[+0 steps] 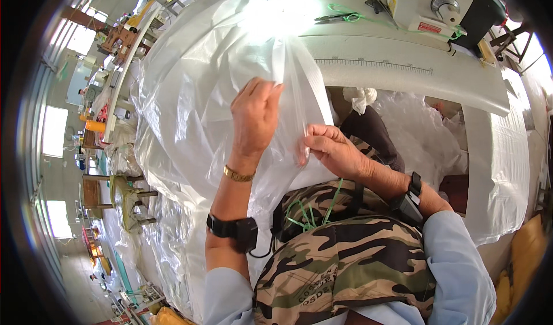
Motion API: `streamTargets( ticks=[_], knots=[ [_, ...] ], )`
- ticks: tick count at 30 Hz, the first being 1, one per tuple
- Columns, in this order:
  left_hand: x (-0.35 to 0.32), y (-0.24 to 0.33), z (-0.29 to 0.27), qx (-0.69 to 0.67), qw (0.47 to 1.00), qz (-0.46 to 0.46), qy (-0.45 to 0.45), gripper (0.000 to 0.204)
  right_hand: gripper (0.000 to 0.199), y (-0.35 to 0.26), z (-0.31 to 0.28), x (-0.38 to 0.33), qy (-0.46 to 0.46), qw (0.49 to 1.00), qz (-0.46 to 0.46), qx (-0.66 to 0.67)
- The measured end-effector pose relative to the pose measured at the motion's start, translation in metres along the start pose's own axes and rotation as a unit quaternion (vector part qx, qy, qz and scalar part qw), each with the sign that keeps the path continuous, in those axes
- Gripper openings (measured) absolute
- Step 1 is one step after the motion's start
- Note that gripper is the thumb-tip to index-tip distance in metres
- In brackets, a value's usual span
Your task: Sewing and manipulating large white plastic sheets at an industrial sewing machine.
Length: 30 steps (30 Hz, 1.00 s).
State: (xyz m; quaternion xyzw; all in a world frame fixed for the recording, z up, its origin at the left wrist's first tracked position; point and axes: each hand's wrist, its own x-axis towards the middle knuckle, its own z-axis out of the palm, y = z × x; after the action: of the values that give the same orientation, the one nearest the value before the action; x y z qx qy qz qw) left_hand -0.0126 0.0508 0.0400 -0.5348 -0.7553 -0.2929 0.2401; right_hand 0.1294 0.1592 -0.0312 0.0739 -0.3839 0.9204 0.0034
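A large sheet of clear plastic film [190, 106] spreads over the sewing machine table and hangs down in front of me. My left hand [256, 114] is closed in a pinch on a gathered fold of it, below the bright lamp glare. Nearer my body, my right hand [337, 149] pinches the edge of the same film between thumb and fingers. The film's upper end runs into the glare, where the sewing machine's needle area cannot be made out.
The sewing machine [432, 8] stands at the back right. Scissors with green handles [345, 17] lie on the table [345, 42], behind a printed ruler [374, 64]. More plastic film [417, 129] is heaped below the table at right. A green stool [124, 201] stands at left.
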Motion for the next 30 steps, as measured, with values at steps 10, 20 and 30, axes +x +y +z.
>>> streamTargets(
  ticks=[10, 20, 30],
  knots=[
    [-0.040, -0.013, 0.018, -0.313, 0.904, -0.279, -0.090, 0.009, 0.023, -0.001, 0.015, 0.010, -0.041, 0.989, 0.003, -0.143],
    [-0.041, -0.017, 0.020, -0.323, 0.890, -0.308, -0.094, 0.021, 0.014, 0.002, 0.022, 0.015, 0.018, 0.824, -0.048, -0.564],
    [-0.038, -0.011, 0.016, -0.385, 0.841, -0.377, -0.050, 0.027, 0.028, -0.037, 0.008, -0.006, 0.173, 0.582, -0.237, -0.758]
  ],
)
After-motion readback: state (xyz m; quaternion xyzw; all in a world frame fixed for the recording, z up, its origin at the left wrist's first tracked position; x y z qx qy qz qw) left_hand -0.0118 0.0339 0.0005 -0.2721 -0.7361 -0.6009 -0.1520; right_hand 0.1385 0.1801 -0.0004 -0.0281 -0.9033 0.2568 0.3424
